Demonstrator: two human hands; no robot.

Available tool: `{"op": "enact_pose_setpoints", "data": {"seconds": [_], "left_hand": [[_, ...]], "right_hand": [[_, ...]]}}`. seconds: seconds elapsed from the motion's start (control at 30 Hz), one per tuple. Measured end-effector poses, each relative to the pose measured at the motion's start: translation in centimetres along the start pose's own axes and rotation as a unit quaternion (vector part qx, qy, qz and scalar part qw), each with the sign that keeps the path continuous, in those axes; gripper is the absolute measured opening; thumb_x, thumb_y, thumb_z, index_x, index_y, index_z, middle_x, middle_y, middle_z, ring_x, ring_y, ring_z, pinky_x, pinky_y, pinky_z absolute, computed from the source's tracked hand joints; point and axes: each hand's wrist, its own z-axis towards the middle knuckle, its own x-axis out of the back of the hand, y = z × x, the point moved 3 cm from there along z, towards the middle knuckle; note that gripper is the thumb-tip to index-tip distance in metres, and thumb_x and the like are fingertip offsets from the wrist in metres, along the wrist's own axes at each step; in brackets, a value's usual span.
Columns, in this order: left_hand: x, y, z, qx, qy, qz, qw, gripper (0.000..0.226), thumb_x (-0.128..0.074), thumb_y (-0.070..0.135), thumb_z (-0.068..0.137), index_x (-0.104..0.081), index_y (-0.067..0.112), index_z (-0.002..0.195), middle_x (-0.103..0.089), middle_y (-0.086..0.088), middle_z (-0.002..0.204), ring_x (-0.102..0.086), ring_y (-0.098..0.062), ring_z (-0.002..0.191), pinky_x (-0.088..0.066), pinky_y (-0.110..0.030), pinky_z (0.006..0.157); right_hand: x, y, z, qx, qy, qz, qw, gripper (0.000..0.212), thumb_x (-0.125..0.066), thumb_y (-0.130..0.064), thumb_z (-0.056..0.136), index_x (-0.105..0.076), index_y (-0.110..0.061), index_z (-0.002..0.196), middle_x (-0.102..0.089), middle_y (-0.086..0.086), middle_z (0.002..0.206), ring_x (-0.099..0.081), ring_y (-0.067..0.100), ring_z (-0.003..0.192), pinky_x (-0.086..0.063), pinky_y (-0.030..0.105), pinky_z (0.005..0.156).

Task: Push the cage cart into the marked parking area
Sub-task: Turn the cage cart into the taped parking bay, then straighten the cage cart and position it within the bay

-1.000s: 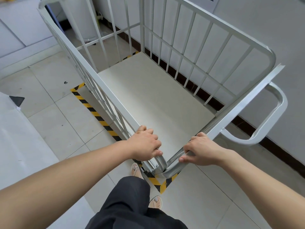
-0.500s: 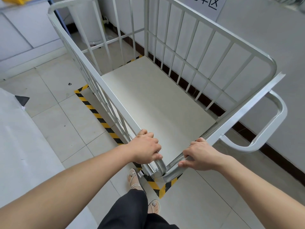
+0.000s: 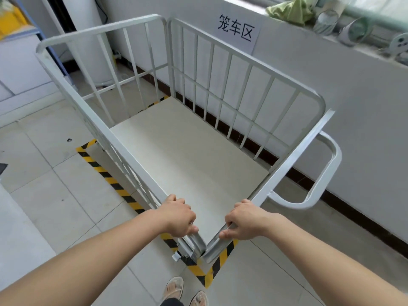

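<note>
You see a white cage cart, yellow and black striped floor tape, pale grey tiles, and a green cloth.

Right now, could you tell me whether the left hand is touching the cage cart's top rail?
Touching. The head view shows the left hand closed over the cage cart's top rail at its near corner, fingers wrapped around it.

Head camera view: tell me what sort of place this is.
Likely a warehouse or logistics back room. A white cage cart stands inside yellow-black floor tape, under a paper wall sign in Chinese characters. Both hands, left hand and right hand, grip its near corner.
</note>
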Motion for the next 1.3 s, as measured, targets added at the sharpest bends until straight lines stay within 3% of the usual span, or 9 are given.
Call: {"op": "enact_pose_setpoints", "data": {"seconds": [0.13, 0.37, 0.57, 0.7, 0.83, 0.97, 1.13, 1.3], "left_hand": [[0.8, 0.5, 1.1, 0.009, -0.049, 0.012, 0.999, 0.046, -0.039, 0.052, 0.094, -0.062, 0.017, 0.114, -0.063, -0.005, 0.116, -0.051, -0.025, 0.113, -0.027, -0.043, 0.098], [5.8, 3.5, 4.8, 0.009, -0.008, -0.069, 0.998, 0.038, -0.04, 0.038, 0.098, -0.061, 0.015, 0.121, -0.063, -0.008, 0.121, -0.057, -0.029, 0.112, -0.046, -0.041, 0.094], [10.7, 8.6, 10.0, 0.032, 0.061, -0.181, 0.981, 0.032, -0.039, 0.028, 0.099, -0.062, 0.013, 0.114, -0.065, -0.01, 0.117, -0.059, -0.029, 0.107, -0.045, -0.037, 0.084], [12.9, 11.4, 12.9, 0.081, 0.105, -0.283, 0.95, 0.031, -0.039, 0.025, 0.099, -0.064, 0.008, 0.108, -0.066, -0.013, 0.114, -0.059, -0.029, 0.105, -0.041, -0.033, 0.079], [14.1, 12.7, 14.9, 0.146, 0.114, -0.333, 0.925, 0.032, -0.04, 0.03, 0.099, -0.063, 0.009, 0.1, -0.065, -0.009, 0.097, -0.057, -0.025, 0.09, -0.04, -0.031, 0.072], [16.0, 13.5, 16.6, 0.165, 0.117, -0.376, 0.904, 0.034, -0.04, 0.034, 0.1, -0.063, 0.011, 0.106, -0.06, -0.004, 0.096, -0.054, -0.021, 0.089, -0.036, -0.028, 0.071], [19.4, 14.5, 19.9, 0.164, 0.11, -0.396, 0.897, 0.037, -0.039, 0.034, 0.1, -0.063, 0.008, 0.113, -0.065, -0.011, 0.114, -0.058, -0.026, 0.108, -0.04, -0.03, 0.079], [23.4, 15.1, 24.8, 0.143, 0.111, -0.419, 0.89, 0.038, -0.039, 0.039, 0.1, -0.063, 0.011, 0.112, -0.063, -0.006, 0.108, -0.057, -0.023, 0.101, -0.04, -0.03, 0.079]], "right_hand": [[0.6, 0.4, -0.4, -0.035, -0.004, 0.057, 0.998, 0.058, -0.039, -0.071, 0.087, -0.063, -0.02, 0.105, -0.067, 0.001, 0.102, -0.05, 0.018, 0.1, -0.041, 0.036, 0.091], [2.2, 5.5, -1.6, -0.075, 0.022, 0.106, 0.991, 0.052, -0.04, -0.059, 0.094, -0.065, -0.017, 0.111, -0.065, 0.004, 0.106, -0.054, 0.022, 0.104, -0.047, 0.041, 0.089], [3.7, 12.0, -3.3, -0.01, 0.049, 0.082, 0.995, 0.038, -0.038, -0.038, 0.101, -0.062, -0.015, 0.119, -0.063, 0.007, 0.115, -0.051, 0.026, 0.11, -0.043, 0.043, 0.094], [4.2, 16.6, -4.0, 0.024, 0.074, 0.04, 0.996, 0.035, -0.039, -0.027, 0.1, -0.059, -0.012, 0.123, -0.06, 0.011, 0.121, -0.05, 0.029, 0.115, -0.042, 0.045, 0.097], [4.5, 21.4, -4.2, 0.035, 0.097, 0.036, 0.994, 0.029, -0.04, -0.021, 0.099, -0.059, -0.012, 0.119, -0.058, 0.006, 0.121, -0.048, 0.026, 0.118, -0.041, 0.041, 0.1], [5.7, 25.4, -4.3, 0.032, 0.1, 0.03, 0.994, 0.028, -0.037, -0.02, 0.1, -0.059, -0.014, 0.117, -0.058, 0.005, 0.118, -0.049, 0.025, 0.117, -0.04, 0.038, 0.099], [7.2, 30.8, -3.9, 0.016, 0.088, 0.029, 0.996, 0.033, -0.036, -0.022, 0.101, -0.058, -0.014, 0.124, -0.057, 0.005, 0.128, -0.046, 0.025, 0.123, -0.038, 0.041, 0.104], [9.2, 37.6, -2.9, -0.033, 0.066, 0.011, 0.997, 0.038, -0.032, -0.03, 0.101, -0.058, -0.017, 0.124, -0.057, 0.003, 0.129, -0.046, 0.025, 0.124, -0.041, 0.046, 0.102]]}}
